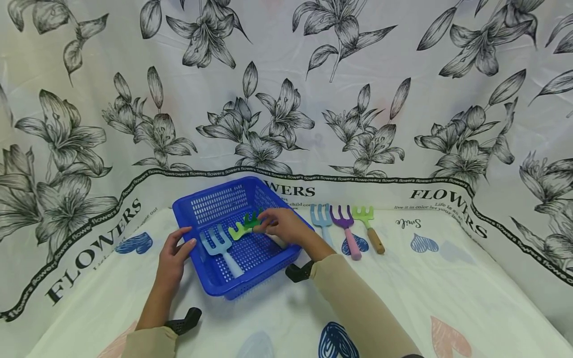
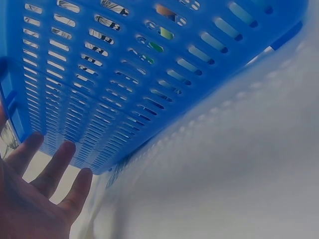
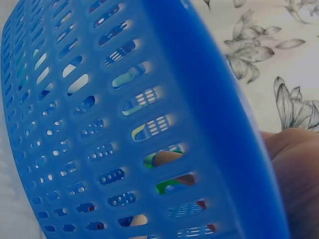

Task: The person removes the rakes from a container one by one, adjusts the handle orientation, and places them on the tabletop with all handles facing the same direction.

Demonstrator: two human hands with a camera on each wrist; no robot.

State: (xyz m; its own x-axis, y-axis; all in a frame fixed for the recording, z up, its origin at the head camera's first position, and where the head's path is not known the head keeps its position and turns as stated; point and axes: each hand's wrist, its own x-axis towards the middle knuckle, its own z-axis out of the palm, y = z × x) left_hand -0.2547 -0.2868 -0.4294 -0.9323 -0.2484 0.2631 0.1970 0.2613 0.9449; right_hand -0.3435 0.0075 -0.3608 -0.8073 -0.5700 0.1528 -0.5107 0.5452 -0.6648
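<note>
A blue plastic basket (image 1: 248, 287) with slotted walls stands on the cloth. My left hand (image 1: 173, 256) touches its left rim, thumb and forefinger at the edge. In the left wrist view, the other fingers of that hand (image 2: 47, 186) reach out straight along the outer wall. Inside, my right hand (image 1: 284, 226) pinches a dark green hand fork (image 1: 252, 219) just behind its tines; my hand hides the handle. Beside it lies a light green hand fork (image 1: 239, 230), partly covered. A light blue hand fork (image 1: 219, 246) lies in the basket's left part.
Right of the basket, three more hand forks lie in a row: a light blue one (image 1: 321, 219), a purple one with a pink handle (image 1: 348, 233) and a green one with a wooden handle (image 1: 370, 227). A flower-print curtain (image 1: 313, 99) hangs behind.
</note>
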